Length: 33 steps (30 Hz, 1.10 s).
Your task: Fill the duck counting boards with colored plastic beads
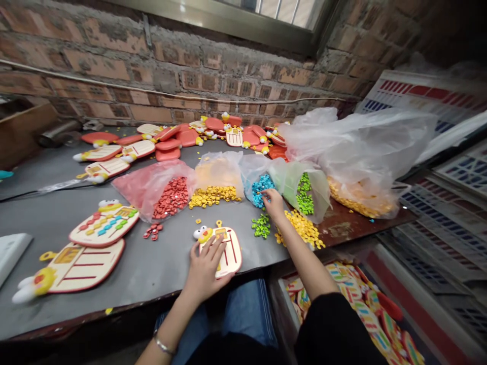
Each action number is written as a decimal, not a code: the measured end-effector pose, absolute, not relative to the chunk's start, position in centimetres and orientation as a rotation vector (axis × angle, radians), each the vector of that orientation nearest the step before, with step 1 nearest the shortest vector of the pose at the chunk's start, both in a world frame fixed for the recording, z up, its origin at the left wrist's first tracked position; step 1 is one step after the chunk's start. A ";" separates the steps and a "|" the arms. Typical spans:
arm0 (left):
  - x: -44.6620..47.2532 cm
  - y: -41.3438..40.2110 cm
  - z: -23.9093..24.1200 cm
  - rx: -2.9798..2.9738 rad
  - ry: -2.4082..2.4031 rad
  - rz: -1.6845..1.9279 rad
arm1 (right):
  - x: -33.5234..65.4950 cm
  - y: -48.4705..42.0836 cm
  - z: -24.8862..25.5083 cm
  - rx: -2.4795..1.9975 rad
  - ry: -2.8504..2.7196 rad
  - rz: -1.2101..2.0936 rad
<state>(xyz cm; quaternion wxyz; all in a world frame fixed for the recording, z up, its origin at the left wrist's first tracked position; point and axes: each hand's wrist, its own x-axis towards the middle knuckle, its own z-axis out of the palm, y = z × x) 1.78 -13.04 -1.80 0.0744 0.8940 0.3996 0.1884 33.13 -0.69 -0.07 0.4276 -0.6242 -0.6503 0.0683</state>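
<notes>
A brick wall [236, 76] rises behind a dark grey tabletop [163, 271] crowded with toy parts. A big clear bag [361, 134] of yellowish pieces slumps at the right, while a heap of colorful toys [361, 304] lies below that end. Red-backed toy boards [188, 137] are piled along the wall. Four smaller bags, red [146, 185], yellow [218, 170], blue [247, 165] and green [280, 177], lie in a row with their mouths toward the worker.

At the near edge, a cream duck-faced board [233, 251] lies face up, its visible slots bare, beneath the worker's left hand [207, 266]; that grip is loose, fingers spread across the board. To the left, a board filled with colored rows [104, 224] overlaps another with bare slots [91, 263]. The right hand [273, 205] reaches to the blue pieces [255, 198], thumb and forefinger near each other; whether its grip has a piece cannot be told. Small loose piles of green pieces [261, 226], yellow pieces [304, 230] and red pieces [152, 231] dot the tabletop.
</notes>
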 end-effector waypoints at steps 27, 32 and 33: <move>1.9 -13.1 -1.9 2.552 1.263 0.673 | 22.6 -9.2 -1.3 -1.149 -2.070 0.761; 2.0 -13.1 -2.2 2.557 1.272 0.700 | 21.3 -9.5 -1.4 -1.086 -1.949 0.937; 2.0 -13.1 -2.2 2.561 1.270 0.709 | 21.4 -9.7 -1.2 -1.070 -1.948 1.000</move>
